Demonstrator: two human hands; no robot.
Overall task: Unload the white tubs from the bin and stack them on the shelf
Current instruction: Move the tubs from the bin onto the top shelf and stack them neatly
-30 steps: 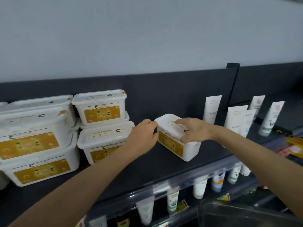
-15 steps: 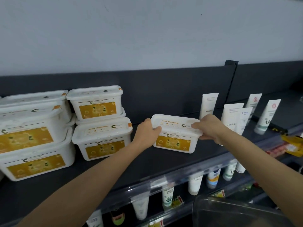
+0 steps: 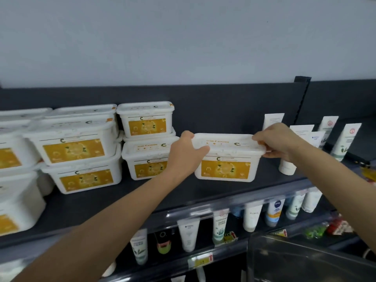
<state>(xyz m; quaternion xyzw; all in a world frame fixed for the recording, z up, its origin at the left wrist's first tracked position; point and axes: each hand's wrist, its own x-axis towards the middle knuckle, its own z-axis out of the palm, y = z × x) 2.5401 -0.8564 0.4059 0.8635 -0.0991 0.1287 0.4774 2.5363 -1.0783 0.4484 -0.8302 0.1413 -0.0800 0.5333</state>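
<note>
Currently the white tub spans hand to hand, long axis sideways. The left hand grips its left end and the right hand pinches the right rim. It probably rests on the shelf. The two-tub stack sits just outboard of the left hand.

Approx. 10 tubs, 13 tubes

White yellow-labelled tub stands upright on dark shelf, right of stacked tubs.
</note>
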